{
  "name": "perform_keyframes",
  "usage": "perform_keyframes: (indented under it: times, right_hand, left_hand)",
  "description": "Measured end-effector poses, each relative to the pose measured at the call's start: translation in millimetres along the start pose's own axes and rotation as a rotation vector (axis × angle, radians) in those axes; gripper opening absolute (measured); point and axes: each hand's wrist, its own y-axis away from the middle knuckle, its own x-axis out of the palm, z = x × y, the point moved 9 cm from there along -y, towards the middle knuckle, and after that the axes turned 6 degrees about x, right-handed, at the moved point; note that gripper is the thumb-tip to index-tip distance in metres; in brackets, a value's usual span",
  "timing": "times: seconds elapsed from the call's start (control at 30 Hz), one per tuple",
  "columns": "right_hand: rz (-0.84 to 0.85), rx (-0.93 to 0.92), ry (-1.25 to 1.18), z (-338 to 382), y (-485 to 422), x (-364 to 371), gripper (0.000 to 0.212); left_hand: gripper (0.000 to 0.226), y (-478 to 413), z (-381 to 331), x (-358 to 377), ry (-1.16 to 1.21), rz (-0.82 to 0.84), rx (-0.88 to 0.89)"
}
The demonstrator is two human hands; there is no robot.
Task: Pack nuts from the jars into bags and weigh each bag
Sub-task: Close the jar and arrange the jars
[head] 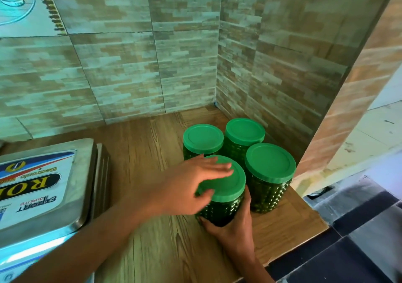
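Several dark green bumpy jars with green lids stand in the right corner of the wooden counter (152, 239). The nearest jar (219, 208) is held by both hands. My right hand (233, 224) grips its body from below and behind. My left hand (191, 185) lies over its green lid (228, 185), thumb on the lid's near edge and fingers across the top. Behind it are a back-left jar (203, 140), a back-right jar (244, 131) and a right jar (269, 165), all lidded. No bags are in view. What the jars contain cannot be seen.
A steel weighing scale (43, 191) with a printed label on its pan sits at the left of the counter. Tiled walls close the back and right side of the corner. The counter's right edge drops to a dark tiled floor (359, 250).
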Motion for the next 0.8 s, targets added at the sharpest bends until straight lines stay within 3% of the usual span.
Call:
perform_keyframes:
  times: [0.17, 0.27, 0.37, 0.47, 0.53, 0.63, 0.7, 0.8]
  right_hand:
    - [0.009, 0.003, 0.035, -4.2, 0.4, 1.3, 0.116]
    - [-0.014, 0.033, 0.058, -4.1, 2.2, -1.5, 0.114]
    - [-0.037, 0.045, 0.109, -1.2, 4.6, -2.7, 0.119]
    - [-0.051, 0.012, 0.131, 2.8, 5.9, -3.1, 0.118]
    - [-0.048, 0.001, 0.139, 3.8, 6.3, -3.5, 0.117]
    - [-0.022, -0.011, 0.135, 3.3, 6.0, -0.9, 0.114]
    - [-0.009, 0.018, 0.114, 2.7, 6.4, -1.5, 0.113]
    - [-0.013, 0.016, 0.126, 2.9, 7.9, -4.6, 0.112]
  left_hand:
    - [0.086, -27.9, -5.1, 33.5, -0.293, -0.015, -0.298]
    - [0.066, -30.3, -4.1, 35.4, -0.255, 0.011, -0.128]
    - [0.044, -20.5, -9.5, 34.8, 0.036, 0.158, 0.121]
    - [0.036, -13.8, -9.4, 28.0, 0.237, 0.276, 0.105]
    - [0.048, -18.3, -9.0, 21.0, 0.166, 0.152, 0.032]
    - [0.087, -21.1, -2.9, 23.1, -0.233, -0.016, -0.218]
    - [0.087, -21.6, -3.9, 27.0, -0.351, -0.069, -0.272]
    - [0.076, -23.5, 1.0, 25.2, -0.277, -0.065, -0.129]
